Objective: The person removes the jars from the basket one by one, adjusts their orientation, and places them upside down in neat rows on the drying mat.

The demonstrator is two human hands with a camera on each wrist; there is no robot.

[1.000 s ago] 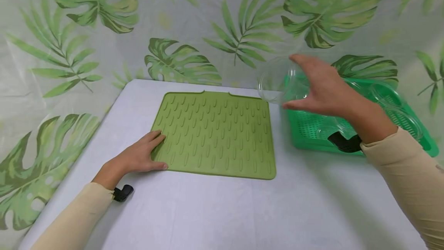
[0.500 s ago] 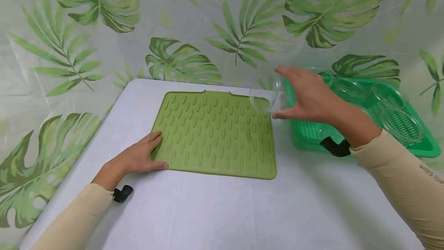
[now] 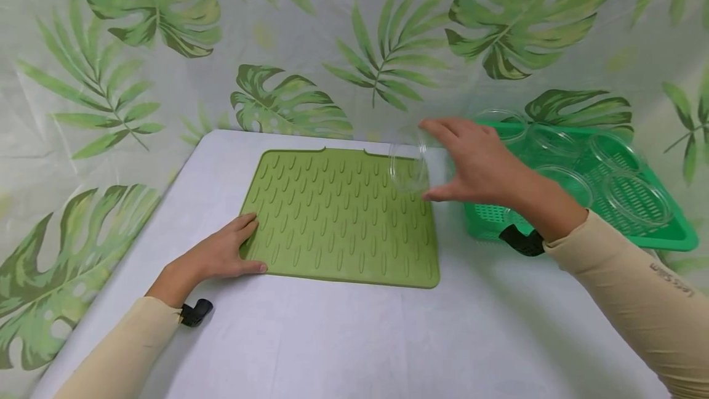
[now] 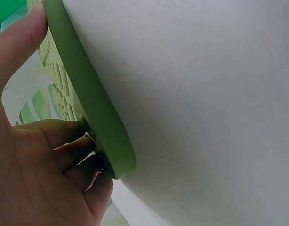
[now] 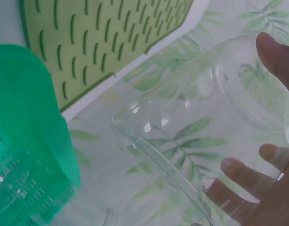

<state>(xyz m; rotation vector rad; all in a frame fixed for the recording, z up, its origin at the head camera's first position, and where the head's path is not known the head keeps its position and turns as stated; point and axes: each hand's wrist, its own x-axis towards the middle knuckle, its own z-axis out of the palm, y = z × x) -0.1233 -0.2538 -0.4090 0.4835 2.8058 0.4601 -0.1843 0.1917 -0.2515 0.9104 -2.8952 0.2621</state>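
My left hand rests at the left side of the green ribbed mat, thumb near its front corner and fingertips on its left edge. In the left wrist view, the thumb and fingers touch the rim of the mat. My right hand holds a clear see-through cup on its side, above the mat's far right corner. The right wrist view shows the cup with the thumb and spread fingers around it. Whether it is glass or plastic, I cannot tell.
A green perforated basket stands on the table's right side. Several clear round vessels are in it, partly behind the right forearm. A white cloth covers the table, and a leaf-print sheet hangs behind.
My right hand has carried the clear cup left and down, from beside the basket to over the mat's far right corner. The left hand has stayed at the mat's edge.
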